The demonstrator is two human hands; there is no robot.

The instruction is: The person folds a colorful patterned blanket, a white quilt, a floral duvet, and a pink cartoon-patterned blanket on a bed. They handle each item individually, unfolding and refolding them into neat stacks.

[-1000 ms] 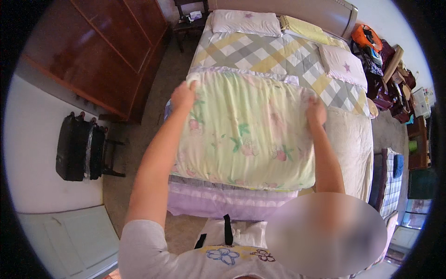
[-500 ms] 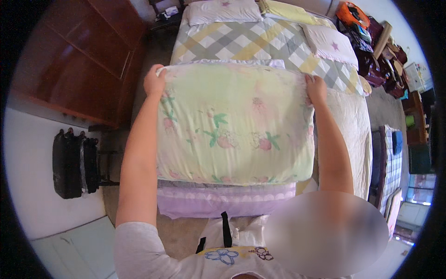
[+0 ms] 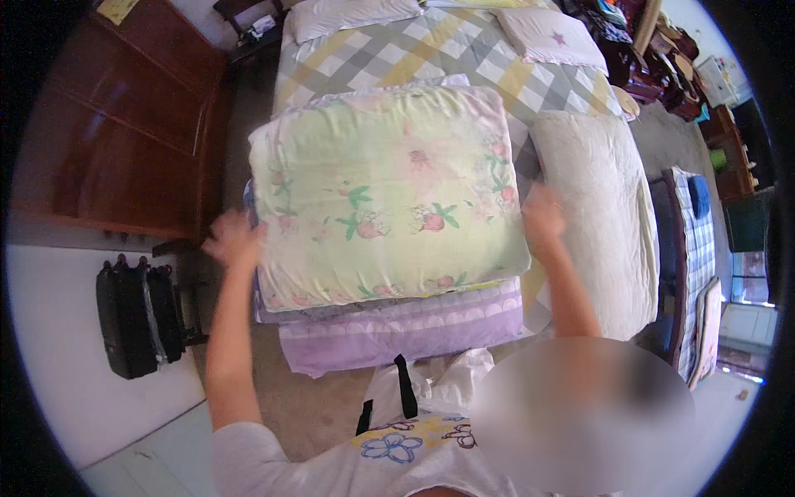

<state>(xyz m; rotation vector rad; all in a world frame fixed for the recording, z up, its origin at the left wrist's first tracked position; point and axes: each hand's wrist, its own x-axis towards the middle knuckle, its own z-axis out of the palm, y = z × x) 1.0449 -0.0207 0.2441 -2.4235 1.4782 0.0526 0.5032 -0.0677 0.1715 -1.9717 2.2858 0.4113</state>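
Note:
A pale green folded bedsheet point(image 3: 389, 195) with pink fruit and green leaf prints lies flat on top of a stack on the bed. Under its near edge shows purple cloth point(image 3: 406, 331) with a scalloped white band, hanging over the bed's front. Beside the sheet's left edge is my left hand point(image 3: 236, 238), its fingers apart and smeared by motion. My right hand point(image 3: 544, 219) is off the right edge, also blurred, with fingers looking loose and nothing seen in them. Other folded cloth layers peek out beneath the sheet.
The bed's checked grey and yellow bedspread point(image 3: 373, 54) carries pillows point(image 3: 553, 39) at the far end. A white folded quilt point(image 3: 600, 224) lies to the right. A brown wardrobe point(image 3: 116, 124) and black suitcase point(image 3: 132, 319) stand at left; bags point(image 3: 654, 70) crowd the far right.
Both hands have let go of the sheet's far corners and drawn back toward me along its sides. The sheet now lies flat, slightly turned, on the stack. The view has shifted a little.

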